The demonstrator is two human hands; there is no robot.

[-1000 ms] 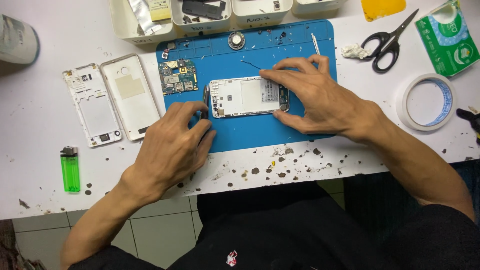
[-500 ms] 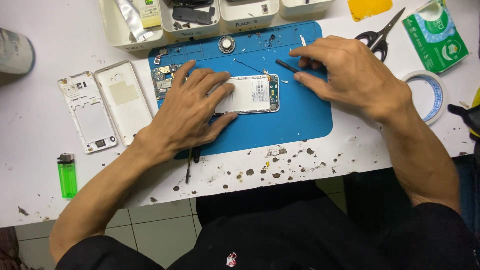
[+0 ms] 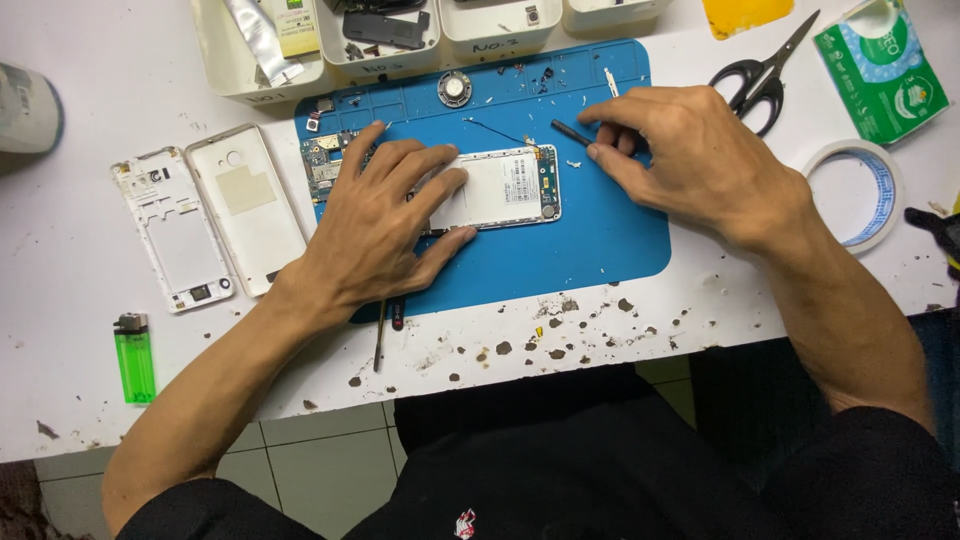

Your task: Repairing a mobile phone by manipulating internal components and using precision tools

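Observation:
An opened white phone [image 3: 512, 188] lies flat on the blue work mat [image 3: 600, 255]. My left hand [image 3: 385, 220] rests on the phone's left half, fingers spread and pressing down. My right hand [image 3: 690, 160] is just right of the phone, above the mat. Its fingertips pinch a thin dark tool [image 3: 570, 132] that points toward the phone's upper right corner. A small circuit board [image 3: 325, 165] sits on the mat beside my left fingers.
A white back cover [image 3: 245, 205] and white inner frame [image 3: 175, 225] lie left of the mat, with a green lighter [image 3: 133, 357] below them. White trays [image 3: 385, 55] line the back. Scissors [image 3: 760, 70], a tape roll [image 3: 855, 190] and a green tissue pack [image 3: 880, 60] sit right. A screwdriver [image 3: 384, 330] lies under my left wrist.
My left hand slid from the phone's left edge onto the phone. My right hand left the phone, moved up and right, and now pinches the dark tool.

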